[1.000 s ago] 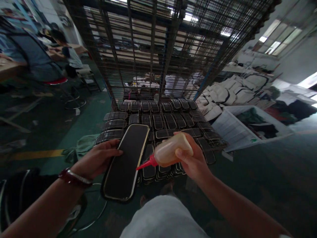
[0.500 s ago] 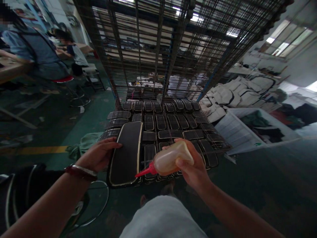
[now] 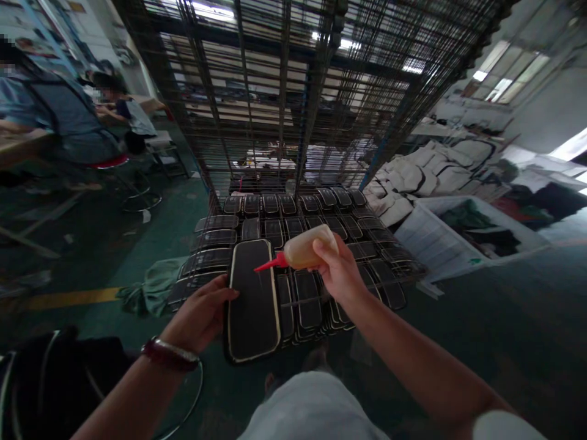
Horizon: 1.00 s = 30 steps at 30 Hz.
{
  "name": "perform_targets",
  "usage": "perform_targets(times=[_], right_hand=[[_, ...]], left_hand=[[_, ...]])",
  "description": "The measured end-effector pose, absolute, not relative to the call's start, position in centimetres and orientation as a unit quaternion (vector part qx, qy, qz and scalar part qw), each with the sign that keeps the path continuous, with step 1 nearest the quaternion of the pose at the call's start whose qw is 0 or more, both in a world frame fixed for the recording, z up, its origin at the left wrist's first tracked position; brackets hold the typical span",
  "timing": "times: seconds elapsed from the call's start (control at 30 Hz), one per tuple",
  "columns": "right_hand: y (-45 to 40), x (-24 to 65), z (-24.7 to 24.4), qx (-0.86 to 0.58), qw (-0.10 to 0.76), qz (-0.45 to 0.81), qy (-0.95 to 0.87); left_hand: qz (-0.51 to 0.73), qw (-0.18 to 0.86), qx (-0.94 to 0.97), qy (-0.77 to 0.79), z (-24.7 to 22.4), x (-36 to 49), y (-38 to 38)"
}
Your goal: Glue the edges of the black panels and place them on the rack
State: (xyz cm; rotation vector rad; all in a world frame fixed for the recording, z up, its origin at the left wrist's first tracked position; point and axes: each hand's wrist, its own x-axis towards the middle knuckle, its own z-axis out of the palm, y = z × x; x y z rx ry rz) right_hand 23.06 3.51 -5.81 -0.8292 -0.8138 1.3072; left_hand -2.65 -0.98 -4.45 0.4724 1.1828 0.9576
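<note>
Hard to make out: fine detail of the small black pads (image 3: 316, 229) on the wire shelf (image 3: 403, 269), all dim and blurred into one another. Hidden under the panel (image 3: 254, 299): the pads at the shelf's near-left corner. Cut off at the bottom edge: both forearms and a pale knee (image 3: 312, 409). Cannot tell whether the red nozzle (image 3: 268, 264) touches the panel or hangs just above it. Blurred at 10 o'clock: two people (image 3: 68, 116) seated by a red stool (image 3: 107, 162).

Left hand (image 3: 202, 315) at 7 o'clock, palm down, closed on the panel's left edge, thumb on top, fingers underneath and out of sight; dark bracelet (image 3: 169, 354) on the wrist. Panel black, long, pale-rimmed, rounded at the corners, lying lengthwise from 6 toward 12 o'clock over the shelf's front edge.

Right hand (image 3: 337, 272) just right of centre, arm reaching in from 5 o'clock, wrapped tight about the bottle (image 3: 307, 250). Bottle amber, tipped sideways, nozzle pointing to 9 o'clock over the panel's top end.

Rack (image 3: 293, 110) of wire tiers rising at 12 o'clock. White bin (image 3: 431, 244) at 3 o'clock, pale stacked goods (image 3: 422, 174) behind it at 2. Green cloth (image 3: 151, 287) on the floor at 9 o'clock, just beside the shelf.
</note>
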Motion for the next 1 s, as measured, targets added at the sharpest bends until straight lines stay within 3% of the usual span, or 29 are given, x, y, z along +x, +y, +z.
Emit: perform_targets(times=[0.23, 0.43, 0.67, 0.73, 0.9, 1.0], right_hand=[[4.1, 22.9, -7.2, -0.393, 0.623, 0.485, -0.472], [3.3, 24.9, -7.0, -0.367, 0.529, 0.548, -0.534], [5.6, 26.4, -5.2, -0.39, 0.591, 0.395, -0.584], [5.5, 26.1, -5.6, -0.377, 0.591, 0.436, -0.564], [4.4, 26.0, -7.9, -0.326, 0.505, 0.722, -0.343], [4.0, 28.4, -9.7, -0.31, 0.564, 0.742, -0.19]], left_hand=[[0.419, 0.733, 0.215, 0.491, -5.3, -1.9, -0.5], [0.427, 0.727, 0.213, 0.494, -5.0, -2.8, 0.0], [0.418, 0.745, 0.214, 0.474, -4.7, -3.0, 0.3], [0.417, 0.746, 0.21, 0.474, -5.1, -3.1, 0.6], [0.426, 0.727, 0.203, 0.5, -7.1, -3.9, 2.2], [0.429, 0.712, 0.2, 0.52, -9.1, -4.2, 3.8]])
